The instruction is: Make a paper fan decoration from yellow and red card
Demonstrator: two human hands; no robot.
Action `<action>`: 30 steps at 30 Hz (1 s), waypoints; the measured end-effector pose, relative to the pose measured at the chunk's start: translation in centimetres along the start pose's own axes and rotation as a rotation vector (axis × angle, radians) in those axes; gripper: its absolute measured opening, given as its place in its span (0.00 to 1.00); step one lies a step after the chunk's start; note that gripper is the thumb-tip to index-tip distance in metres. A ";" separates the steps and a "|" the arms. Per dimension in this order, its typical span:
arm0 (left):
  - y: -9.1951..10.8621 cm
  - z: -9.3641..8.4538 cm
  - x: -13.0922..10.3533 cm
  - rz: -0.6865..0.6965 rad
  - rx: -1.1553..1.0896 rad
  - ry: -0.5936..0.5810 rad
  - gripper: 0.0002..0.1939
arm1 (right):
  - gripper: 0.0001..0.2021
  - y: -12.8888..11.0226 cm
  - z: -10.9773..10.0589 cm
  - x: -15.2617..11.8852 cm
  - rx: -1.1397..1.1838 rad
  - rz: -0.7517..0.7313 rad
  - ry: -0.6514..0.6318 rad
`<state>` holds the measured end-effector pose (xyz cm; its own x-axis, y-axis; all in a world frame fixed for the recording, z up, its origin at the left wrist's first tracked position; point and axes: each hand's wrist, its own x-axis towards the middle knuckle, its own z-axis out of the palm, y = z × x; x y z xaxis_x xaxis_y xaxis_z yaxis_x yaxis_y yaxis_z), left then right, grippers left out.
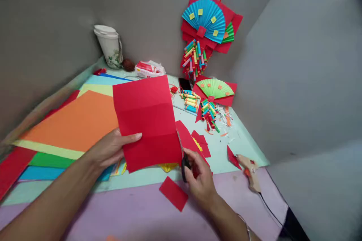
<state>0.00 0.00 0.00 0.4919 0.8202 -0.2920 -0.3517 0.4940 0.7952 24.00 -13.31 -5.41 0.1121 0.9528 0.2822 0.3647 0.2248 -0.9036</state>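
Observation:
A creased red sheet of paper (148, 120) is held up over the table by my left hand (113, 147), its thumb on the front and its fingers behind the left edge. My right hand (199, 175) is closed round the handles of black-handled scissors (181, 150). Their blades lie along the sheet's right edge. Behind the blades is another red paper piece (186, 137), partly hidden by my right hand. A small red rectangle (173, 193) lies on the purple surface just below the sheet.
Coloured sheets (76, 120) are stacked at the left. A lidded cup (109, 47) and a plastic packet (149, 69) stand at the back. Paper rolls (190, 101) and a green fan (215, 88) lie right of centre, with a glue gun (250, 173) at the right. A fan decoration (207, 19) hangs above.

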 end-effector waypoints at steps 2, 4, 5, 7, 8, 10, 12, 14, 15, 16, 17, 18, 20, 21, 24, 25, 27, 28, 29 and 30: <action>0.0 0.2 -0.1 0.008 -0.004 0.005 0.22 | 0.24 0.0 0.0 -0.1 -0.007 -0.011 0.006; 0.0 0.3 -0.2 0.009 -0.007 0.007 0.23 | 0.24 0.1 0.0 -0.1 -0.008 -0.018 0.010; 0.0 0.4 -0.2 0.005 -0.011 0.007 0.24 | 0.23 0.1 0.0 -0.1 -0.005 -0.020 0.011; 0.0 0.4 -0.3 -0.003 -0.014 0.007 0.25 | 0.22 0.1 0.0 0.0 0.003 -0.023 0.013; 0.1 0.5 -0.3 -0.008 -0.014 0.007 0.26 | 0.22 0.1 0.0 0.0 0.003 -0.025 0.017; 0.3 0.5 -0.4 -0.016 -0.014 0.010 0.27 | 0.21 0.0 0.0 0.1 -0.020 -0.027 0.039; 0.5 0.5 -0.5 -0.010 -0.013 0.026 0.29 | 0.22 -0.4 -0.3 0.3 -0.092 -0.049 0.072; 0.8 0.5 -0.6 0.001 0.001 0.054 0.30 | 0.24 -0.9 -0.6 0.5 -0.204 -0.111 0.079; 1.0 0.5 -0.7 0.001 0.019 0.070 0.30 | 0.25 -1.2 -0.7 0.6 -0.263 -0.154 0.068; 1.2 0.5 -0.9 -0.009 0.047 0.083 0.30 | 0.26 -1.5 -0.8 0.7 -0.317 -0.197 0.050; 1.3 0.6 -1.0 -0.022 0.085 0.094 0.30 | 0.26 -1.7 -0.9 0.7 -0.363 -0.233 0.033; 1.5 0.7 -1.1 -0.035 0.129 0.103 0.30 | 0.27 -1.8 -0.9 0.7 -0.399 -0.260 0.019; 2.0 1.0 -1.4 -0.036 0.233 0.134 0.33 | 0.27 -2.0 -0.9 0.7 -0.456 -0.296 0.005; 2.2 1.2 -1.5 -0.012 0.291 0.162 0.37 | 0.28 -1.9 -0.9 0.6 -0.483 -0.305 0.002; 2.6 1.7 -1.6 0.153 0.560 0.311 0.47 | 0.28 -1.7 -0.9 0.5 -0.577 -0.315 -0.005; 2.6 1.7 -1.6 0.224 0.683 0.359 0.49 | 0.28 -1.6 -0.9 0.5 -0.607 -0.320 -0.002; 2.5 1.6 -1.6 0.324 0.923 0.397 0.45 | 0.29 -1.6 -1.0 0.6 -0.649 -0.342 0.015; 2.4 1.6 -1.6 0.341 1.010 0.373 0.39 | 0.29 -1.6 -1.1 0.7 -0.663 -0.357 0.025; 2.2 1.5 -1.6 0.338 1.061 0.336 0.34 | 0.29 -1.6 -1.1 0.8 -0.674 -0.373 0.037; 2.0 1.4 -1.5 0.321 1.076 0.296 0.28 | 0.29 -1.7 -1.2 1.0 -0.685 -0.387 0.045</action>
<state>-0.34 -0.69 2.79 0.2472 0.9689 0.0048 0.5024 -0.1325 0.8544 24.59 -13.02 -3.22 -0.1072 0.8199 0.5624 0.8722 0.3491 -0.3427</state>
